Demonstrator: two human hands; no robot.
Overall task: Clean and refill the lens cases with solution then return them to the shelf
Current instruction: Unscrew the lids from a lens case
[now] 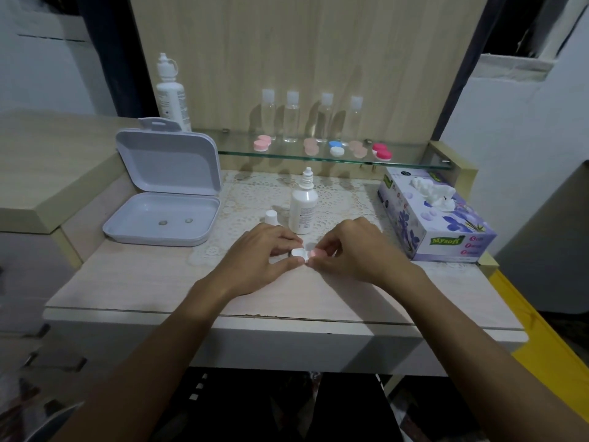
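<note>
A small lens case (302, 253) with a white cap and a pink cap rests on the table between my hands. My left hand (261, 256) pinches the white side. My right hand (347, 250) grips the pink cap (316, 252) with its fingertips. Just behind the case stands an uncapped solution bottle (303, 208), with its white cap (271, 216) beside it on the lace mat. On the glass shelf (287, 156) lie several more lens cases: a pink one (262, 143), a blue and white one (336, 147) and a red one (381, 150).
An open grey plastic box (165, 199) with two small lenses in its tray sits at the left. A tissue box (433, 215) stands at the right. Several clear bottles (291, 116) and a tall solution bottle (170, 94) stand along the shelf.
</note>
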